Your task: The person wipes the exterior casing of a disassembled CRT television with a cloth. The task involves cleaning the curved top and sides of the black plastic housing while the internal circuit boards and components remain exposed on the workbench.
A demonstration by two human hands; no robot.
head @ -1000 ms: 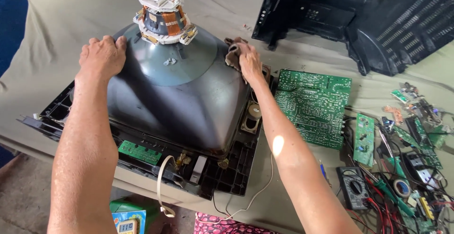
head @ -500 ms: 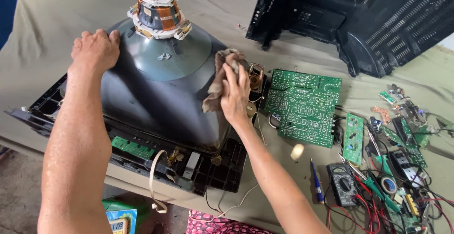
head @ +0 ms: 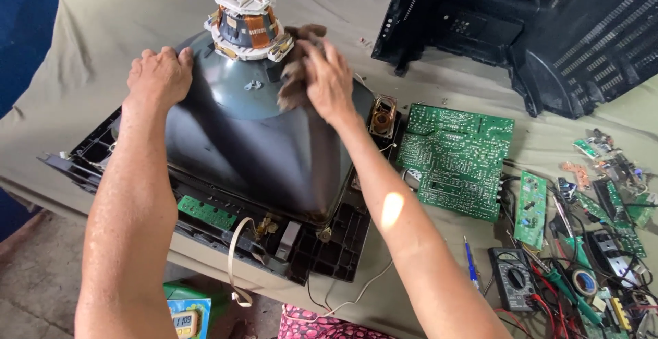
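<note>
A dark grey picture tube (head: pixel 253 140) lies face down in a black plastic front frame (head: pixel 322 250) on the cloth-covered table. Its neck with the copper-wound yoke (head: pixel 245 17) points up. My left hand (head: pixel 159 75) rests flat on the tube's upper left shoulder. My right hand (head: pixel 329 78) presses a brown rag (head: pixel 296 71) against the funnel just right of the yoke.
A large green circuit board (head: pixel 456 161) lies right of the tube, a black rear cabinet shell (head: pixel 541 23) behind it. At the right edge sit small boards, wires, a multimeter (head: pixel 510 287), a blue screwdriver (head: pixel 471 270) and a tape roll (head: pixel 584 282).
My right hand has swept the rag from the tube's right side up toward the yoke. My left hand has stayed on the tube's left shoulder.
</note>
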